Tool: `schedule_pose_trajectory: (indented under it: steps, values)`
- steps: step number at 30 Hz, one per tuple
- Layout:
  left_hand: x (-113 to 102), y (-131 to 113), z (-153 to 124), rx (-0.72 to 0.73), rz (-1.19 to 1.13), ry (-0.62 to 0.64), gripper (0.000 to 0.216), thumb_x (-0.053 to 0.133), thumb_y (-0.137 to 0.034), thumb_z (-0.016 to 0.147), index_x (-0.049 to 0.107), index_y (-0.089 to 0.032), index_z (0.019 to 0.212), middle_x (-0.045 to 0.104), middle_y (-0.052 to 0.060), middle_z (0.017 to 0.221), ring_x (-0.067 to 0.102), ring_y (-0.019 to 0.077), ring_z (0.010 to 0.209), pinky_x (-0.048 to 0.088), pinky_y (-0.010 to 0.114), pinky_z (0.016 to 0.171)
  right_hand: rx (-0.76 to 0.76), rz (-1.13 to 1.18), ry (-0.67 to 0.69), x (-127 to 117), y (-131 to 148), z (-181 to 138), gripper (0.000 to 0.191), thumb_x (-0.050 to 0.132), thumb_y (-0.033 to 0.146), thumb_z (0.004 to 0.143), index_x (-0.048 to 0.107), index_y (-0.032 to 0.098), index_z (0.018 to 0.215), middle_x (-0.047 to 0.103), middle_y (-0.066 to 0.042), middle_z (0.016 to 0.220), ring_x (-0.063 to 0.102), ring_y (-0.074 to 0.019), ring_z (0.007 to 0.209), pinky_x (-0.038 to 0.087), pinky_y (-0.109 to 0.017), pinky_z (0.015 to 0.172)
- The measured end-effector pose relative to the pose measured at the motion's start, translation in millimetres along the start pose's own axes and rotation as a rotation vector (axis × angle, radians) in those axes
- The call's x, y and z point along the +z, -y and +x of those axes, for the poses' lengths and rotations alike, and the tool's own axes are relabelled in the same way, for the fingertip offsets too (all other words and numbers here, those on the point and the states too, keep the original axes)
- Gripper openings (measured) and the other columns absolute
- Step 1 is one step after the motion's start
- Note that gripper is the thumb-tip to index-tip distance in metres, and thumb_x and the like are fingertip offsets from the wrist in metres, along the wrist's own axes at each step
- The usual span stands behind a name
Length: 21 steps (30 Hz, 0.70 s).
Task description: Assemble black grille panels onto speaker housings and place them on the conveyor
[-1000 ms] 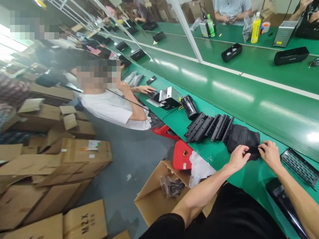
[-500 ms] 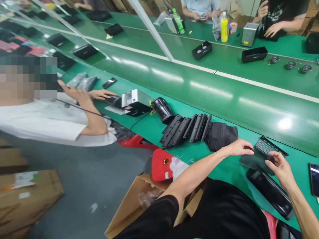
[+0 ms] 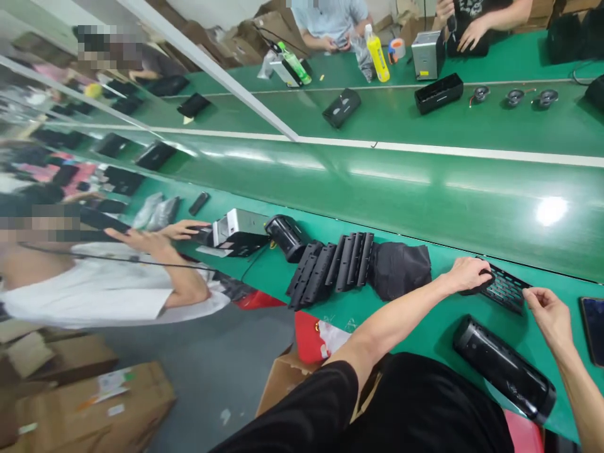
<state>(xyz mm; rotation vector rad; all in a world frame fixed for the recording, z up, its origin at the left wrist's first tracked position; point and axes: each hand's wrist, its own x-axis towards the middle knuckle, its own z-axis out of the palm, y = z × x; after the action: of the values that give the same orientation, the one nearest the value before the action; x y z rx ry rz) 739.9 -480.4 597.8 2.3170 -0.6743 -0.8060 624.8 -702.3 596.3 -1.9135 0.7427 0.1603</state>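
Note:
A black perforated grille (image 3: pixel 504 290) lies on the green bench (image 3: pixel 425 327) in front of me. My left hand (image 3: pixel 467 275) is curled over the grille's left end, pressing on it. My right hand (image 3: pixel 550 318) is at its right end, fingers bent and fingertips pinched at the edge. Just below the grille lies a long black speaker body (image 3: pixel 504 368). To the left of my left hand are a crumpled black bag (image 3: pixel 401 270) and a row of several black grille parts (image 3: pixel 330 267) leaning on each other.
A phone (image 3: pixel 594 330) lies at the right edge. A black cylinder (image 3: pixel 285 236) and a silver box unit (image 3: pixel 240 229) stand further left, by a co-worker's hand (image 3: pixel 182 229). The green conveyor belt (image 3: pixel 377 189) runs behind. A cardboard box (image 3: pixel 283 384) and a red stool (image 3: pixel 309 327) sit below the bench.
The dark sheet I was holding in both hands is no longer seen. My left hand has settled on the grille's left end, my right hand on its right end. My view swung right.

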Motion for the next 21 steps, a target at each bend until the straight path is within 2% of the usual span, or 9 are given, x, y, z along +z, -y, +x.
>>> schedule_pose_trajectory:
  steps: [2,4,6,8,10,12,14,17,21]
  values:
    - [-1,-7,-1,-0.006,0.006,0.034,0.023,0.064,-0.04,0.098,0.077,-0.026,0.109,0.08,0.005,0.109,0.072,0.0241,0.101,0.048,0.03,0.083,-0.042,0.015,0.038,13,6,-4,0.069,0.081,0.071,0.066,0.068,0.02,0.11,0.074,-0.012,0.099,0.068,-0.0306,0.091,0.054,-0.042,0.083]
    - [-8,-18,-4,0.021,0.017,0.079,0.02,0.064,-0.041,0.098,0.076,-0.028,0.104,0.08,0.0,0.104,0.072,0.0209,0.096,0.046,0.028,0.078,-0.099,0.064,0.156,30,14,-12,0.082,0.087,0.063,0.062,0.064,0.022,0.128,0.073,-0.013,0.122,0.068,-0.0327,0.109,0.054,-0.043,0.092]
    - [-21,-29,-7,0.065,0.05,0.132,0.018,0.063,-0.039,0.098,0.075,-0.027,0.1,0.08,-0.001,0.099,0.072,0.0191,0.092,0.042,0.027,0.072,-0.125,0.123,0.268,44,20,-19,0.073,0.083,0.059,0.068,0.064,0.023,0.129,0.072,-0.012,0.128,0.067,-0.0323,0.113,0.054,-0.043,0.096]
    - [-36,-38,-10,0.122,0.091,0.183,0.016,0.063,-0.036,0.097,0.074,-0.025,0.096,0.079,-0.001,0.093,0.071,0.0185,0.088,0.039,0.027,0.067,-0.112,0.16,0.312,52,20,-21,0.051,0.07,0.056,0.077,0.069,0.023,0.116,0.075,-0.01,0.117,0.07,-0.0307,0.105,0.055,-0.042,0.092]
    - [-50,-42,-12,0.174,0.1,0.212,0.014,0.065,-0.033,0.097,0.074,-0.024,0.094,0.078,0.0,0.085,0.07,0.0178,0.084,0.036,0.026,0.065,-0.086,0.16,0.293,50,16,-20,0.038,0.061,0.053,0.08,0.071,0.022,0.1,0.076,-0.008,0.098,0.07,-0.0288,0.092,0.055,-0.04,0.082]
    - [-59,-39,-13,0.193,0.079,0.213,0.013,0.066,-0.032,0.096,0.075,-0.023,0.094,0.077,-0.001,0.08,0.069,0.0169,0.08,0.037,0.026,0.066,-0.066,0.136,0.27,40,11,-19,0.035,0.059,0.052,0.08,0.072,0.022,0.093,0.074,-0.007,0.088,0.067,-0.027,0.083,0.053,-0.037,0.074]
    - [-62,-32,-11,0.18,0.064,0.193,0.014,0.067,-0.034,0.096,0.076,-0.024,0.095,0.077,-0.001,0.08,0.07,0.0168,0.079,0.038,0.026,0.067,-0.049,0.106,0.244,27,8,-18,0.038,0.06,0.054,0.082,0.074,0.021,0.095,0.074,-0.006,0.087,0.065,-0.0256,0.079,0.051,-0.035,0.071]
    - [-53,-17,-4,0.141,0.093,0.153,0.017,0.067,-0.037,0.097,0.079,-0.026,0.101,0.08,0.001,0.09,0.072,0.0189,0.087,0.041,0.026,0.072,-0.021,0.054,0.206,8,4,-16,0.05,0.062,0.065,0.082,0.075,0.02,0.098,0.075,-0.006,0.09,0.065,-0.0254,0.08,0.05,-0.035,0.071]
    - [-25,-2,5,0.071,0.193,0.107,0.02,0.064,-0.039,0.1,0.077,-0.027,0.109,0.081,0.003,0.106,0.073,0.0223,0.101,0.044,0.029,0.078,0.048,-0.097,0.087,0,-6,-7,0.056,0.061,0.076,0.078,0.074,0.022,0.083,0.07,-0.006,0.073,0.061,-0.0253,0.068,0.045,-0.036,0.068]
